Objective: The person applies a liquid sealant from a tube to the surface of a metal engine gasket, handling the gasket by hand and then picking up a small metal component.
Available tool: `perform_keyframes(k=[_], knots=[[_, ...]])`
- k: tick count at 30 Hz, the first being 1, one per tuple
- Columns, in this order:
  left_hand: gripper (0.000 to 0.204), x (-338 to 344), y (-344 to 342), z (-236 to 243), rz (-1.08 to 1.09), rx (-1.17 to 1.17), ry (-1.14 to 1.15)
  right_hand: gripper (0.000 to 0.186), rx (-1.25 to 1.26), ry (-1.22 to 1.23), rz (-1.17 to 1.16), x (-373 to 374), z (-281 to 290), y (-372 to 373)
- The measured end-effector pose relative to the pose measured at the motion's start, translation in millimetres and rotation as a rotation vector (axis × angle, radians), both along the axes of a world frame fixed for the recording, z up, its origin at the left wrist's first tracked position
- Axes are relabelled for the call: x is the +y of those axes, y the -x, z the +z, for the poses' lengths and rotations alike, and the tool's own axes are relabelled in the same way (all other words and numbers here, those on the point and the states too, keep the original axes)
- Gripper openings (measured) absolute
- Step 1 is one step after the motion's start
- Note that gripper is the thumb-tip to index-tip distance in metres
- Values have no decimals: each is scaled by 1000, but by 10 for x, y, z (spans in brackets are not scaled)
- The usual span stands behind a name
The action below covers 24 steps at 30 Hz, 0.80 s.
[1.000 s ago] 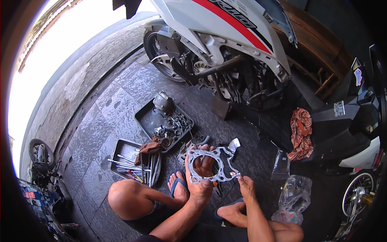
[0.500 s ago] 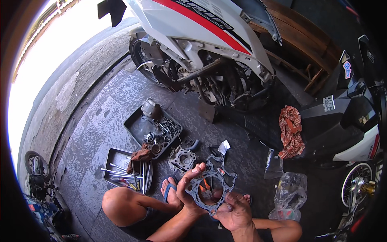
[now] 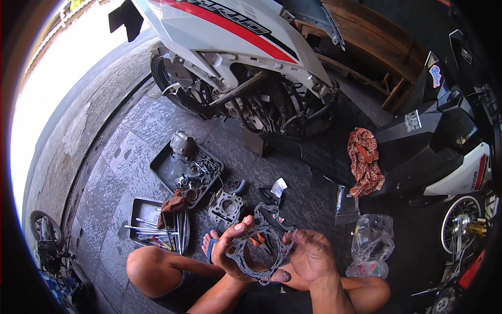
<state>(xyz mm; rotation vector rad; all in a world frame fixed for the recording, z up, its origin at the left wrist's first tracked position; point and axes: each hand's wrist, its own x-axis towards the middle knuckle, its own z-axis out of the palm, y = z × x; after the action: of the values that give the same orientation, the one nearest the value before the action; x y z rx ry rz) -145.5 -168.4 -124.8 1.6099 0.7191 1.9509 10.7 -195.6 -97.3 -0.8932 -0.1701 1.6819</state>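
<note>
Fingers point(image 3: 238, 230) of both hands clamped on gasket point(image 3: 261, 246) rim, lower centre of frame; best held flat by edges, left hand point(image 3: 235, 251), right hand point(image 3: 311, 256).

A thin, matt grey gasket point(image 3: 260, 246), a glossy white plastic fairing point(image 3: 230, 31), rough stone paving point(image 3: 130, 157), crumpled orange cloth point(image 3: 364, 159).

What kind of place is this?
Probably a motorbike repair spot: a white and red motorbike stands opened up, trays of metal tools lie on the paved floor, and both hands hold a flat grey engine gasket.
</note>
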Motion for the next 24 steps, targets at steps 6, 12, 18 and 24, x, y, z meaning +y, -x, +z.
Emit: perform_keyframes(k=[6,12,18,24], knots=[[136,81,31,-5,-63,-75,-55,30,-152,-69,127,76,110,-215],[138,66,10,34,-281,-214,80,28,-89,-53,264,74,113,-327],[133,73,78,94,-422,-380,156,17,-148,-103,318,148,298,-426],[140,32,67,181,-571,-431,262,17,-45,-26,470,118,354,-415]])
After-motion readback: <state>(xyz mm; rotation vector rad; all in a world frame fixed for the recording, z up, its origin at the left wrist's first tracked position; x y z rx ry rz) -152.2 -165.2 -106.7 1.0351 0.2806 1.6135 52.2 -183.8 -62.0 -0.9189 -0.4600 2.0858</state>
